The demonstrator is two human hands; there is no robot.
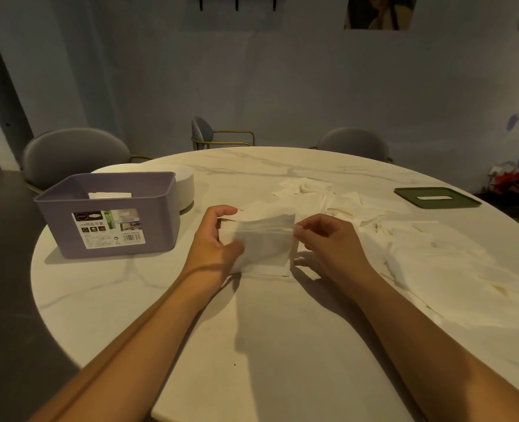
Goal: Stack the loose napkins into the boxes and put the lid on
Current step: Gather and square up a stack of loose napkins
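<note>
a napkin stack (261,245) is resting near the middle of the table (252,330), the left hand (214,239) curling round its left side, the right hand (325,242) pinching its right edge. the purple box (112,220) by the left edge is holding white sheets (109,195). the green lid (436,197) is lying near the right edge, beyond the loose napkins (444,263).

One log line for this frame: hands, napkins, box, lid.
left hand: holds stack | right hand: pinches stack edge | box: open, napkins inside | lid: off, on table | loose napkins: right of stack
</note>
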